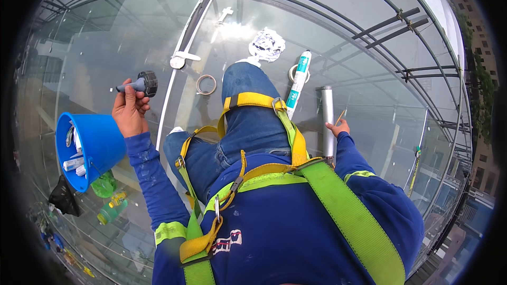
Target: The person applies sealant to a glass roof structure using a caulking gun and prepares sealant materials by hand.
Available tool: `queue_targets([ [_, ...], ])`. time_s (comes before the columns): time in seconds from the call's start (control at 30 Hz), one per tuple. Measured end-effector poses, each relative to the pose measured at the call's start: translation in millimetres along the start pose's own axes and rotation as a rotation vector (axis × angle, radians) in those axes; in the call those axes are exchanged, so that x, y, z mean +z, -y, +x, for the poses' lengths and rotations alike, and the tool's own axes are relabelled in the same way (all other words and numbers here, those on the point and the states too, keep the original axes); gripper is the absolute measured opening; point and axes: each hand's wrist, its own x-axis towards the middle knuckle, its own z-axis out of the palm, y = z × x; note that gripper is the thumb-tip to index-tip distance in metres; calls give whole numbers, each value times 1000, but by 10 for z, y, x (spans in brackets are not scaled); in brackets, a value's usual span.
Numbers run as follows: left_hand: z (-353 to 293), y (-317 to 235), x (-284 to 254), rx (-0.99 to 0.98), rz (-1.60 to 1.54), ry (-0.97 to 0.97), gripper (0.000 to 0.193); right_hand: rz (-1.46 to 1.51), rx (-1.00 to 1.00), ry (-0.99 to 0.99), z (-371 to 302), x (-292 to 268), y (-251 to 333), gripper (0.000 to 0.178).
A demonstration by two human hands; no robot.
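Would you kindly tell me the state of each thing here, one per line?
Grey nozzle: held in left hand
Slim stick: held in right hand
Silver tube: lying beside right hand
Blue bucket: open, items inside
Tan tape roll: lying flat
White-green tube: lying down
White sheet: crumpled
Harness: worn

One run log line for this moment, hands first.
left hand: holding grey piece with black cap; right hand: beside silver tube; nearby: blue bucket, teal-and-white cartridge

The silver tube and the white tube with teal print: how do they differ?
The silver tube is plain and metallic; the white tube carries teal print. The silver tube runs nearly straight up the picture; the white tube slants. The right hand is at the silver tube; neither hand touches the white tube. Both are long.
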Motion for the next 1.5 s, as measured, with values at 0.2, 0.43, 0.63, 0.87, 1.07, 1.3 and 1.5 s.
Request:
queue_targets([
  [0.2, 234, 858, 1162, -273, -258, 281, 38, 56, 117, -16, -458, 133, 277, 108],
  [0.43, 783, 2134, 1035, -244, 440, 271, 50, 96, 51, 45, -6, 356, 181, 84],
  [0.63, 904, 2617, 1293, -77, 1068, 228, 52, 234, -144, -61, -200, 327, -222, 80],
  [0.87, 958, 2963, 1460, -150, 1215, 283, 48, 321, -207, -52, -767, -70, -407, 74],
  [1.07, 848, 2909, 1446, -109, 1187, 63, 57, 279, -253, -51, -953, -533, -320, 70],
  [1.3, -803, 1189, 2793, -168, -44, 508, 40, 7, -723, -141, -1118, -1989, 1468, 66],
  [1.5, -1747, 384, 3600, -604, -650, 847, 61, -55, -1143, -361, -1846, -2927, 2557, 76],
])
